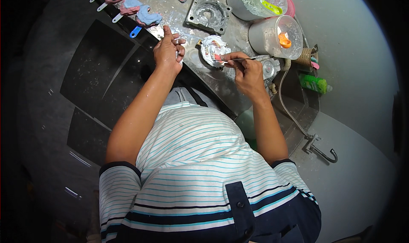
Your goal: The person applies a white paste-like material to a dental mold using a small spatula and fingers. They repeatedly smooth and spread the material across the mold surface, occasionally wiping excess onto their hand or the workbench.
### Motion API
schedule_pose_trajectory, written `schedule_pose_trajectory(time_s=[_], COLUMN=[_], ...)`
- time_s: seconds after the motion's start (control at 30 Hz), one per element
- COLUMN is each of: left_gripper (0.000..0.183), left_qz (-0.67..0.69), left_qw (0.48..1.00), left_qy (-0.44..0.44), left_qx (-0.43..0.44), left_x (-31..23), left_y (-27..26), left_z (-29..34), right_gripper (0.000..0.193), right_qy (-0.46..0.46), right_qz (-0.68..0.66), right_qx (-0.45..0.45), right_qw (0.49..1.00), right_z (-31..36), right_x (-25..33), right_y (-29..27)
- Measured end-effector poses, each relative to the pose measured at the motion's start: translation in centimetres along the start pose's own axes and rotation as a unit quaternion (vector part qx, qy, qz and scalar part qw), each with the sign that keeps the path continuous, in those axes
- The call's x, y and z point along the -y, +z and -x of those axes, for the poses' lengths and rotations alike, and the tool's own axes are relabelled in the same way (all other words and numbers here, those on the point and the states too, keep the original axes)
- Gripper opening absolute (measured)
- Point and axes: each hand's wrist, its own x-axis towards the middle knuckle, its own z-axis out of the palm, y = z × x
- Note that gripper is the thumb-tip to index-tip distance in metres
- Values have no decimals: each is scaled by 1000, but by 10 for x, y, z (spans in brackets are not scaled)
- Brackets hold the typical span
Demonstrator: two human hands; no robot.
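My right hand [248,76] pinches a thin dark metal tool [245,59] over a round metal flask filled with white plaster [211,45]. A reddish-pink patch [218,57] shows in the plaster beside my fingertips. To the left of the flask my left hand [168,53] hangs at the counter edge, index finger stretched out and the others loosely bent. White smears mark its fingers, and I see nothing gripped in it. Behind the flask lies a square metal flask part [208,14] with a round hollow and corner holes.
Several pink-and-blue dental impressions [148,16] in handled trays line the counter's left edge. Back right stand two clear plastic tubs [255,40] with powder and scoops. A woven basket [305,57], green bottle [313,83], hose [282,102] and tap [319,150] are near the sink.
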Motion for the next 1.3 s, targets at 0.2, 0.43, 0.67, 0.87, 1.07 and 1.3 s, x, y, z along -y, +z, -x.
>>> schedule_pose_trajectory(time_s=[0.2, 0.43, 0.67, 0.87, 1.07, 1.3], left_gripper=[70, 69, 71, 74, 74, 72], left_qz=[-1, 1, 56, 106, 52, 33], left_qw=[1000, 1000, 995, 993, 997, 998], left_qy=[0, 6, 84, -9, 52, 44], left_qx=[-2, 1, 7, 59, -27, -35], left_x=[1, 3, 1, -5, -6, -3], left_y=[-1, 0, 26, 48, 23, 17], left_z=[-2, -1, 13, 27, 7, 3], right_gripper=[31, 30, 15, 21, 16, 17], right_qy=[1, -10, 109, 177, 40, 22], right_qz=[-51, -42, -384, -500, -286, 22], right_qx=[-16, -19, -85, -79, -127, -64], right_qw=[999, 999, 913, 844, 949, 997], right_z=[-2, -6, -8, 0, 15, 4], right_x=[-7, -11, 32, 15, -14, 6], right_y=[4, 6, 18, 15, -14, 4])
